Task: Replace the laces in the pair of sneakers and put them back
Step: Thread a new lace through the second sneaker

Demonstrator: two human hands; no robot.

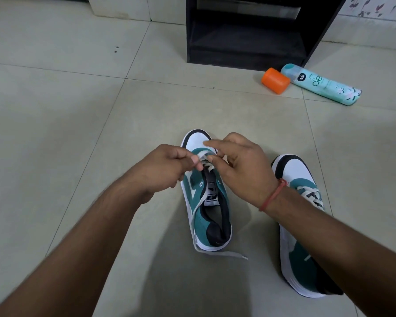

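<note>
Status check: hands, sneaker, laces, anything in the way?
Both hands pinch the lace over the left sneaker. Upper eyelets unlaced. Right sneaker laced. Nothing blocking.

1. Two bare forearms reach in from the near edge; no sleeves show on either.
2. The left hand (pixel 169 167) wears no ring, watch or band.
3. The right hand (pixel 242 170) has a thin red thread bracelet (pixel 273 195) looped round its wrist.
4. No gloves.
</note>
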